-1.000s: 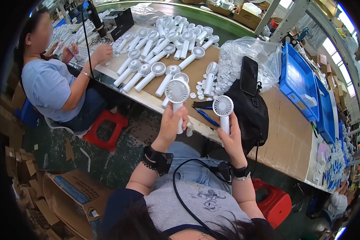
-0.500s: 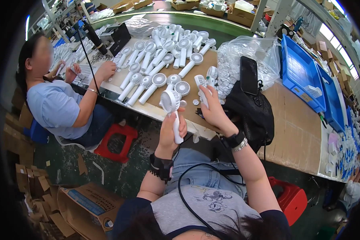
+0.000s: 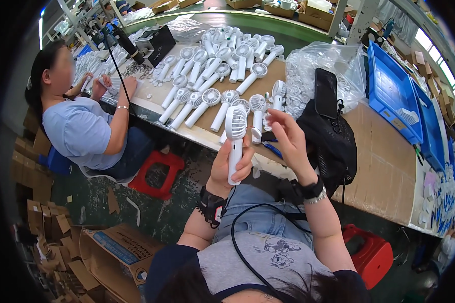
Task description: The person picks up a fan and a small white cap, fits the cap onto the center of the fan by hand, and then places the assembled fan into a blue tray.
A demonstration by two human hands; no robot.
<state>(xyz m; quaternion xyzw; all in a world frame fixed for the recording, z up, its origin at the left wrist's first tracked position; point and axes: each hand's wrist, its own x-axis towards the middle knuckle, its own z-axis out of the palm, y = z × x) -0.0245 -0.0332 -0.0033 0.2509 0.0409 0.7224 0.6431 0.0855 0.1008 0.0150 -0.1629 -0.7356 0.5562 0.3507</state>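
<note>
My left hand (image 3: 231, 164) is wrapped round the handle of a white handheld fan (image 3: 236, 123). Its round grilled head points up, above the front edge of the table. To the right, my right hand (image 3: 291, 141) is lifted over the table edge with its fingers apart and nothing in them. Just left of its fingertips a white fan (image 3: 257, 105) is on the table, its handle toward me. Another white fan (image 3: 278, 91) lies right behind it. Many more white handheld fans (image 3: 210, 98) lie in a pile beyond my left hand.
A black mesh bag (image 3: 331, 146) with a phone (image 3: 326, 93) on it lies right of my hand. Behind are a clear bag of small white parts (image 3: 316, 76) and blue trays (image 3: 389, 96). At left sits a co-worker (image 3: 81, 121); a red stool (image 3: 156, 174) is beneath the table.
My right hand has let go of the white piece it touched on the table and drawn back, fingers spread. The fan in my left hand has turned and shifted slightly right in view.
</note>
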